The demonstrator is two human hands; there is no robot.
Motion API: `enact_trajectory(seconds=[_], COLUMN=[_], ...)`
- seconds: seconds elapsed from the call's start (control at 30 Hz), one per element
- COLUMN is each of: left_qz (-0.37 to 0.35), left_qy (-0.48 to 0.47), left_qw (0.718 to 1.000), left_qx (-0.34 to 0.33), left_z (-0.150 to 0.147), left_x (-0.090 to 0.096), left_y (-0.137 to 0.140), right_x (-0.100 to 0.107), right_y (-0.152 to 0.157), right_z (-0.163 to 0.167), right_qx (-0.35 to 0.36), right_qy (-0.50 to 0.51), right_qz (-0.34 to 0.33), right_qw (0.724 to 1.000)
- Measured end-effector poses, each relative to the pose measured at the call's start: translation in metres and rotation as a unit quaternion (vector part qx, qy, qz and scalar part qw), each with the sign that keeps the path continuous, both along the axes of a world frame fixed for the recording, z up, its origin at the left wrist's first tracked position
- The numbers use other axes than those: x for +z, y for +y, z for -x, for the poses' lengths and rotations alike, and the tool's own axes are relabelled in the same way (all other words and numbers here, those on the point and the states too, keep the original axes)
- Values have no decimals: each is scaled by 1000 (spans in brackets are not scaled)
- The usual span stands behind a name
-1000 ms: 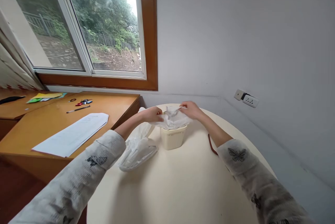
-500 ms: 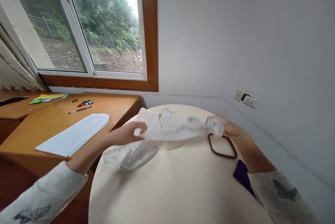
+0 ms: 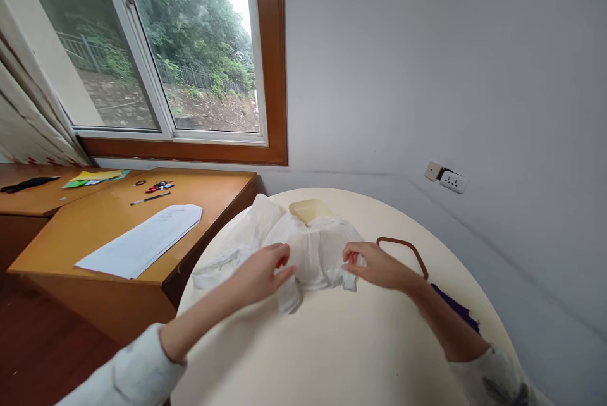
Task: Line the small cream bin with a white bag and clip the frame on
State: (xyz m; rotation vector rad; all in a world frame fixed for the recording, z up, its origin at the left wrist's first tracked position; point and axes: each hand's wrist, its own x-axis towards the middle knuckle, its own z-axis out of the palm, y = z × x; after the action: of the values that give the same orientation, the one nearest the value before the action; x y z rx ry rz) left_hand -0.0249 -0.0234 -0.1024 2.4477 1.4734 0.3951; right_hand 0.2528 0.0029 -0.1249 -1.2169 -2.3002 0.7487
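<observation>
A thin white plastic bag (image 3: 313,254) lies crumpled on the round cream table, spread between my two hands. My left hand (image 3: 263,270) is at its near left corner, thumb and fingers curled on the bag, with a loose strip hanging below the thumb. On the opposite corner, my right hand (image 3: 372,264) has its fingertips bent together around the edge of the plastic. A pale yellow container (image 3: 310,210) stands just behind the bag, its lower part hidden. More crumpled clear-white plastic (image 3: 220,267) lies left of it, partly behind my left forearm.
On the round table (image 3: 341,343), a brown rounded frame (image 3: 403,241) and a dark purple cloth (image 3: 455,308) lie by my right arm. A wooden desk (image 3: 222,188) at left holds white papers (image 3: 142,238), a pen (image 3: 149,198) and scissors (image 3: 159,186). The wall has a socket (image 3: 454,181).
Both hands have come nearer to me and closer together, bringing the white bag down onto the table. The yellow container behind it now shows its top.
</observation>
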Motion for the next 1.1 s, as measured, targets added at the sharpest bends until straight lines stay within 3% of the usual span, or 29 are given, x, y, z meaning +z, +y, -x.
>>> enact_trajectory(seconds=[0.1,0.17,0.3,0.43,0.57,0.73,0.83,0.93,1.1], left_qz=[-139,-190,-233,-248,-234,-187,-189,-183,-74], left_qy=[39,78,114,102,38,-78,-78,-55,-113], left_qw=[989,978,964,961,970,978,978,980,987], left_qx=[10,36,64,72,61,46,51,61,90], left_z=[-29,-39,-40,-28,-25,-50,-61,-53,-16], left_x=[-43,-71,-96,-86,-61,-37,-31,-23,2], left_y=[-9,-9,2,9,-5,-33,-35,-24,1], right_x=[-31,-56,-83,-69,-36,0,12,18,20], right_y=[-11,-14,-9,-2,-7,-23,-26,-22,-9], right_z=[30,44,53,45,36,39,40,34,14], right_qx=[-2,-16,-95,-108,-43,11,29,30,-4], right_qy=[-11,-32,-24,48,172,239,276,321,388], right_qz=[-108,-172,-227,-207,-109,24,104,155,246], right_qw=[994,984,969,971,978,971,955,934,888])
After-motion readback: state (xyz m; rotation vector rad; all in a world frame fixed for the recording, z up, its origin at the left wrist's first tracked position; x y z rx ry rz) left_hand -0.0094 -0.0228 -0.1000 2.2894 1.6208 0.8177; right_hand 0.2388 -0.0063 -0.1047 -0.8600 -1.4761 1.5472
